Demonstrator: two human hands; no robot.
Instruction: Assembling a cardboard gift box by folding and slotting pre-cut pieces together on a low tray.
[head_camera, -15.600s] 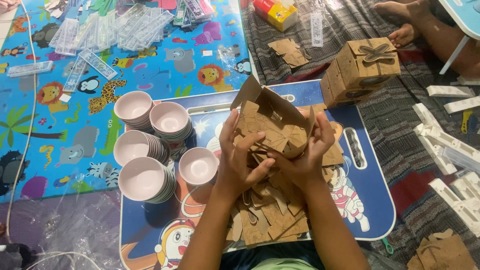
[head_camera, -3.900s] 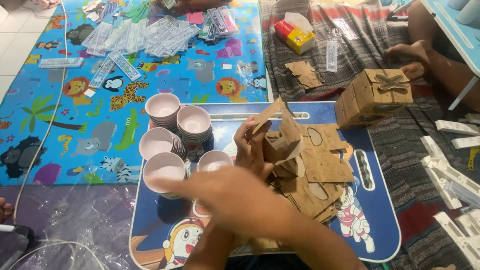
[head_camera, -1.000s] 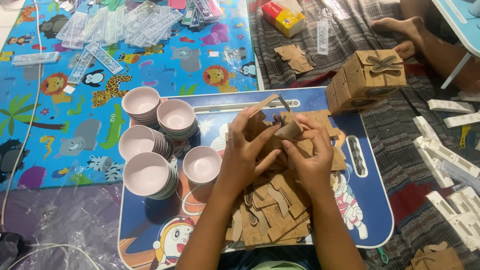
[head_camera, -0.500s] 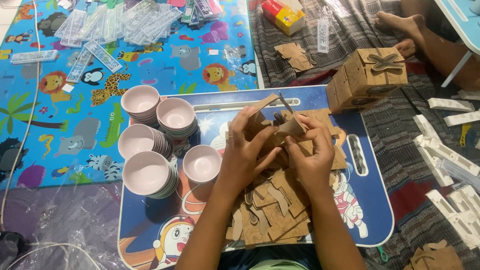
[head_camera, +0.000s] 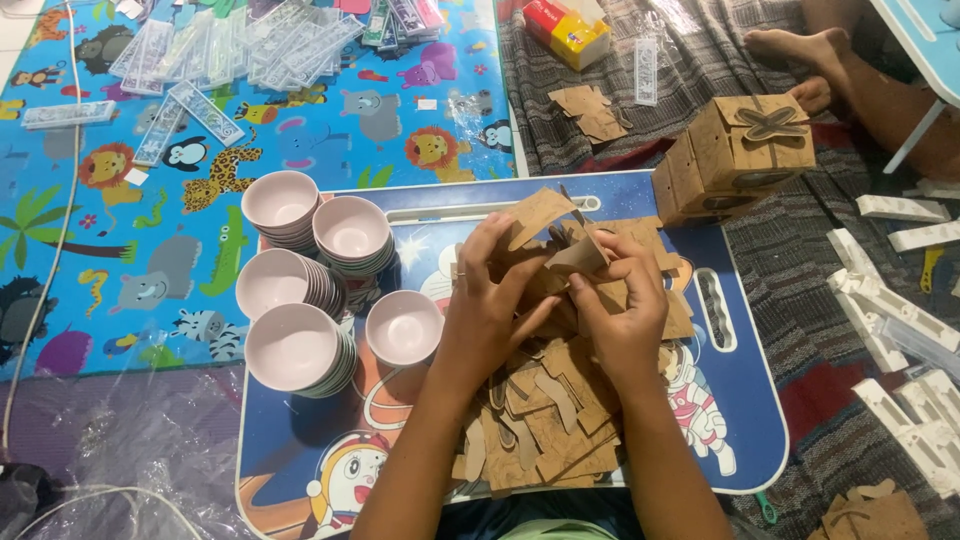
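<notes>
At the far left lay a colourful foam play mat printed with cartoon animals (head_camera: 150, 230), and across its top edge were scattered clear flat plastic sleeves (head_camera: 230, 50). Just right of the mat, on the left part of a blue cartoon-printed lap table (head_camera: 740, 400), stood stacks of pale pink plastic bowls (head_camera: 300, 285), four stacks close together, with a single pink bowl (head_camera: 403, 328) set just beside them toward the middle.

The left hand (head_camera: 487, 315) came up over the table's middle, its fingers curled around a partly folded brown cardboard piece (head_camera: 560, 250), thumb out toward the other hand. The right hand (head_camera: 620, 315) met it from the other side, fingertips pinching a flap of the same piece, so the cardboard was held between both hands just above a loose heap of flat brown cardboard cut-outs (head_camera: 540, 420) (the heap covered much of the table's centre, under both wrists).

Further right, off the table on a striped grey cloth (head_camera: 800, 260), stood finished brown cardboard boxes with bow-shaped tops (head_camera: 745, 150), touching one another. Beyond them another person's bare feet (head_camera: 800, 60) rested on the cloth. At the right edge lay white plastic strips (head_camera: 890, 320), well apart from the hands.
</notes>
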